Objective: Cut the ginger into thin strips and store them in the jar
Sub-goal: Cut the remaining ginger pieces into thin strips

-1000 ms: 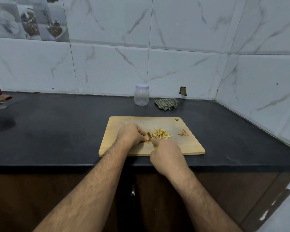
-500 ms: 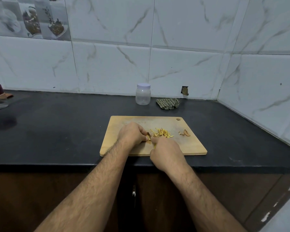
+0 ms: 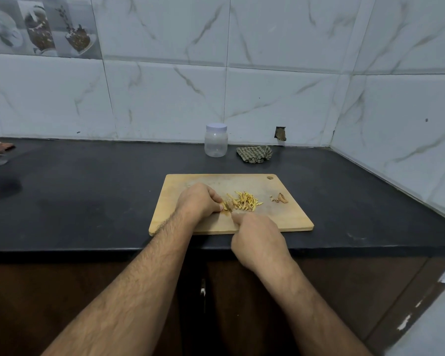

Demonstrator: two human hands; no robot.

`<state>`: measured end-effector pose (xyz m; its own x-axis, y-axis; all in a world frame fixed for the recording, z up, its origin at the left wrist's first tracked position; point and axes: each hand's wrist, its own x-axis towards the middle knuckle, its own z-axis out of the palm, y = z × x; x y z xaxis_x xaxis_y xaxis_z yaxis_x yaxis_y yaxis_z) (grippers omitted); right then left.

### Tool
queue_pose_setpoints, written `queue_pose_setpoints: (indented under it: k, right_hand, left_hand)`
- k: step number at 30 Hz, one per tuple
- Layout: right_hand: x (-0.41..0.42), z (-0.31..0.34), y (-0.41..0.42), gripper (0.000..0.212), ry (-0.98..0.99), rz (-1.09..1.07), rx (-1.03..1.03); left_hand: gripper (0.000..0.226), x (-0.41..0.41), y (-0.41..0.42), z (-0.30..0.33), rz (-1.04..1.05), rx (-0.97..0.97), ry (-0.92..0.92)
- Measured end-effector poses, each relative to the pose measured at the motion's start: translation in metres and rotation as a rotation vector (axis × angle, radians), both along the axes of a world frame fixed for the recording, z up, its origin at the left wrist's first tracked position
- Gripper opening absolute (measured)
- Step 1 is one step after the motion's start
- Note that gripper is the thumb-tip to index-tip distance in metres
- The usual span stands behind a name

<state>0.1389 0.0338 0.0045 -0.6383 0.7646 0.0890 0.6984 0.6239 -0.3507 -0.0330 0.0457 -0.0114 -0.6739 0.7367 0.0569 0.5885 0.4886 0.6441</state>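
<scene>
**Ginger on the board, both hands at the cut**

Head view: the left hand lies knuckles-up on the pale rectangular wooden cutting board, its curled fingertips pinching a small yellow-brown piece of ginger just off its right side. The piece is too small to tell which way its long axis runs. The right hand sits just nearer the person, clenched round a knife whose handle is hidden; only a sliver of dark blade shows at the ginger, pointing away from the person. Just beyond the right hand's knuckles lies a loose heap of thin yellow ginger strips, most lying slantwise, fibrous and matchstick-like. Farther right of both hands rest a few brown papery peel scraps. Well beyond the hands, by the marble-patterned tiled wall, stands an upright clear plastic jar with a white lid, and right of it a crumpled green checked cloth, both on the matte black stone counter.
</scene>
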Motion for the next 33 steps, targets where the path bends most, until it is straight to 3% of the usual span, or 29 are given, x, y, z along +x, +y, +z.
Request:
queue_pose_setpoints:
  k: [8,33]
  right_hand:
    - [-0.005,0.002,0.008,0.058,0.063,-0.013,-0.061]
    - [0.004,-0.003,0.002,0.047,0.020,0.022,-0.039]
  left_hand:
    - [0.010,0.003,-0.002,-0.002,0.010,0.033,0.013]
    - [0.014,0.003,-0.003,-0.003,0.002,0.042,0.014]
